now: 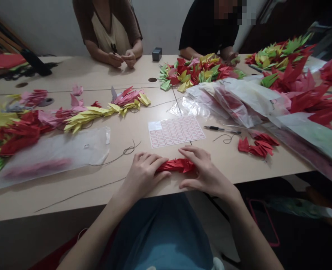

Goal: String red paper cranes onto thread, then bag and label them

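On my feed, one red folded-paper strand (177, 165) lies just nearside of one label sheet (180, 132); my left hand (145, 170) clamps it, my right hand (204, 170) has its grip apart around one end.

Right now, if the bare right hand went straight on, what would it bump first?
Pointing leftward, the right hand would probably meet the red folded-paper bundle, perhaps touching it already, then the left hand; depth is unclear.

Red paper bundle (178, 165), pink-gridded sheet (180, 132)
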{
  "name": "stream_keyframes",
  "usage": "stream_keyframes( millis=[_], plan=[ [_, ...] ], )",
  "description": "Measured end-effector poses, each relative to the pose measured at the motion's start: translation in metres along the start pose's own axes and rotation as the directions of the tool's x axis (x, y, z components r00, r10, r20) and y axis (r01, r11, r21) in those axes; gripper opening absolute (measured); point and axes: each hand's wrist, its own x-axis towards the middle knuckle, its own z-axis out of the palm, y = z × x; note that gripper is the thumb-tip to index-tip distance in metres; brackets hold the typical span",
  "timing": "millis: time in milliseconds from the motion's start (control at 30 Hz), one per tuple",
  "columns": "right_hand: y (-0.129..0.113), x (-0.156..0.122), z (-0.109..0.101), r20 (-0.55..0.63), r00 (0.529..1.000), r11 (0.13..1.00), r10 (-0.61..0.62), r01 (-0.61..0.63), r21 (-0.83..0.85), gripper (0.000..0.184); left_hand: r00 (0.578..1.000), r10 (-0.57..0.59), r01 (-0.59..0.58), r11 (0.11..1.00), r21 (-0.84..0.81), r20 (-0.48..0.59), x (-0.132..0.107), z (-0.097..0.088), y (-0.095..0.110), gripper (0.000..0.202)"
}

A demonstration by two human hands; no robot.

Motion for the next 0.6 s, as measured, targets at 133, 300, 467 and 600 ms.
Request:
stream_keyframes(
  millis=[133, 300, 467, 600],
  plan=[
    [0.014, -0.012, -0.018, 0.024, 1.0, 1.0, 0.007, -0.007, 0.011, 0.064, 1.0, -0.011, 0.011, 0.998, 0.066, 0.007, 0.002, -0.015, 0.012, 0.056],
    [0.023, -0.012, -0.018, 0.02, 1.0, 0.999, 0.018, -0.019, 0.041, 0.042, 0.997, -0.006, 0.005, 1.0, 0.013, 0.072, 0.021, -0.014, 0.026, 0.049],
    [0.024, -0.009, -0.006, -0.052, 0.998, 0.999, 0.028, -0.026, 0.04, 0.022, 0.99, -0.063, 0.074, 0.994, -0.084, 0.129, 0.035, 0.0, 0.025, 0.019],
    [0.023, -0.01, 0.0, -0.102, 0.994, 1.0, 0.025, -0.023, 0.015, 0.017, 0.997, -0.042, 0.045, 0.998, -0.05, 0.064, 0.033, 0.002, 0.026, 0.027]
  ],
)
